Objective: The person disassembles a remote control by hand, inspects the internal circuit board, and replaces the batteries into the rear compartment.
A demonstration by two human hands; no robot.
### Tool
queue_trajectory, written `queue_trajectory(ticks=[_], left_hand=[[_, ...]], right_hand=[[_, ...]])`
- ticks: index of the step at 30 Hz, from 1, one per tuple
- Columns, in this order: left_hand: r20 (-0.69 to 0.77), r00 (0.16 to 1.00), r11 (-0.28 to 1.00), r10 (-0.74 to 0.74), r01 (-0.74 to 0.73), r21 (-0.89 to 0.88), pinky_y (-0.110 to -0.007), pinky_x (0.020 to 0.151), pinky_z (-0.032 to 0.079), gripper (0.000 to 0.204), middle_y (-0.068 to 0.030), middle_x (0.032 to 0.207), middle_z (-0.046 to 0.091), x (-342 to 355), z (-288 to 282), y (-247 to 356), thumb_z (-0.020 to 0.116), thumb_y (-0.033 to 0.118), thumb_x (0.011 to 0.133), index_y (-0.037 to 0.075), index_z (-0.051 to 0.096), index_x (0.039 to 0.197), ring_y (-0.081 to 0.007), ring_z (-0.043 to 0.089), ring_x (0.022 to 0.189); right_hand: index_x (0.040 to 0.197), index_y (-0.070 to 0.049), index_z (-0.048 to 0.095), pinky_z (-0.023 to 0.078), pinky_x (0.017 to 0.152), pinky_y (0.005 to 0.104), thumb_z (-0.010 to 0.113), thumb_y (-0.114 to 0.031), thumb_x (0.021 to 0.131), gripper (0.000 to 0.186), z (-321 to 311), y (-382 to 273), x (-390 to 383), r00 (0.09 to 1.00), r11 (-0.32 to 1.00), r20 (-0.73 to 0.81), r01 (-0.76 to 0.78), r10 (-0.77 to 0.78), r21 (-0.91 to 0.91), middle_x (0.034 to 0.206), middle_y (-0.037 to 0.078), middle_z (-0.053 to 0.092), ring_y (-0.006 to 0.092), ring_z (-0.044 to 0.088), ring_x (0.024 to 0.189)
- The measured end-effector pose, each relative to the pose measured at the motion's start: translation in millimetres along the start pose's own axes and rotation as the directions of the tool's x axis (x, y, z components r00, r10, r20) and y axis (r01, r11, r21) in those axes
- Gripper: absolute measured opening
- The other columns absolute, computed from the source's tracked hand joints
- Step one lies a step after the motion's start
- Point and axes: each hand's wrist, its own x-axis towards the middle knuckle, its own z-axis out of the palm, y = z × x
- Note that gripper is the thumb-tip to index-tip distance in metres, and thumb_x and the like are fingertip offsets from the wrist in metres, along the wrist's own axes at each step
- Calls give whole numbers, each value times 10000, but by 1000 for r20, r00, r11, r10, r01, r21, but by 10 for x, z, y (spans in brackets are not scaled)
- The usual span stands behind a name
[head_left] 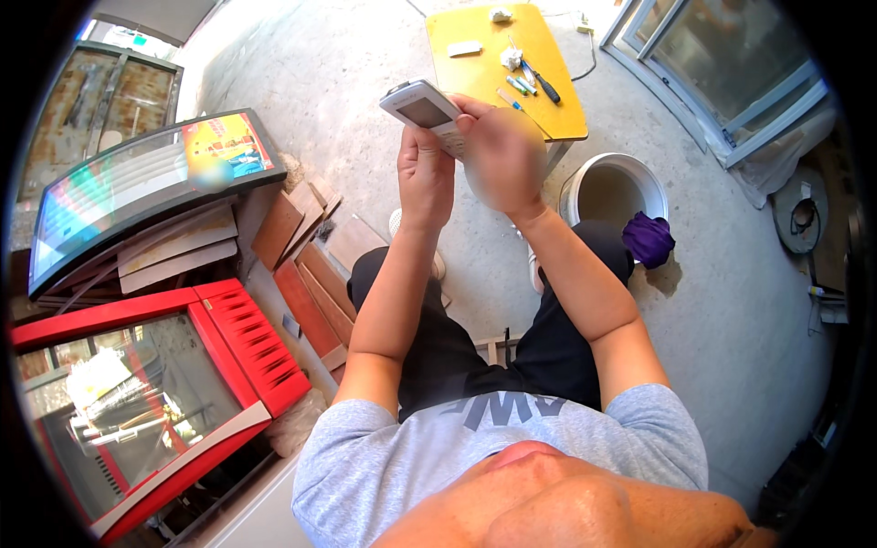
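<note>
A white handheld device (422,111) with a small grey screen and a keypad is raised between my hands, above the near end of a yellow table. My left hand (425,178) grips its lower side, fingers curled beneath it. My right hand (502,160) is at its right end, with fingers over the upper edge; much of this hand is blurred. On the yellow table (457,82) lie a screwdriver (541,82), small cylindrical items (521,87), crumpled white paper (510,58) and a pale block (464,48).
A white bucket (586,169) of murky water with a purple cloth (647,239) over its rim stands right. Glass-panelled frames (731,82) lean upper right. At left are a curved display panel (110,205), wooden boards (301,301) and a red glass-fronted cabinet (251,338).
</note>
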Motion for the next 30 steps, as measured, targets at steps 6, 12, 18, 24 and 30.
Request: queue_trajectory(ticks=[6, 12, 18, 24, 30], left_hand=[[37, 998, 989, -57, 52, 136, -371, 1099, 367, 413, -64, 1393, 497, -48, 15, 57, 425, 300, 1052, 72, 434, 1396, -180, 467, 1287], [30, 997, 958, -77, 66, 281, -364, 1098, 355, 428, -48, 1385, 498, -92, -76, -24, 419, 297, 1057, 66, 414, 1417, -163, 462, 1281], [23, 1000, 934, -21, 11, 357, -366, 1085, 371, 427, -40, 1373, 503, -167, -28, -103, 430, 287, 1055, 66, 411, 1420, -160, 469, 1270], [28, 998, 834, 57, -63, 548, -276, 987, 404, 364, -34, 1248, 589, -94, 32, 100, 442, 242, 1058, 23, 513, 1340, -98, 510, 1149], [40, 992, 700, 120, -113, 706, -260, 852, 478, 278, -52, 1050, 670, -96, 96, 164, 503, 126, 1019, 16, 590, 1259, -87, 578, 972]], right_hand=[[1253, -51, 647, 497, 889, 261, 620, -217, 970, 329, -72, 7, 60, 996, 985, 63, 56, -66, 161, 1158, 91, 687, 122, 626, 1013], [1140, -5, 677, 498, 789, 249, 562, -215, 1002, 276, -84, -46, 41, 999, 979, 51, -11, 1, 203, 1052, 75, 713, 128, 641, 873], [1173, -36, 681, 497, 861, 233, 607, -189, 978, 259, -145, -84, 7, 998, 987, 65, -26, 16, 158, 1035, 37, 699, 82, 609, 951], [1169, -32, 679, 504, 867, 233, 580, -231, 995, 282, -102, -31, 88, 999, 928, 48, -19, 1, 371, 1044, 44, 703, 94, 623, 958], [1166, -30, 679, 501, 904, 261, 596, -262, 983, 306, -258, 23, 87, 976, 832, 189, -196, 112, 519, 1076, 65, 705, 118, 632, 995]])
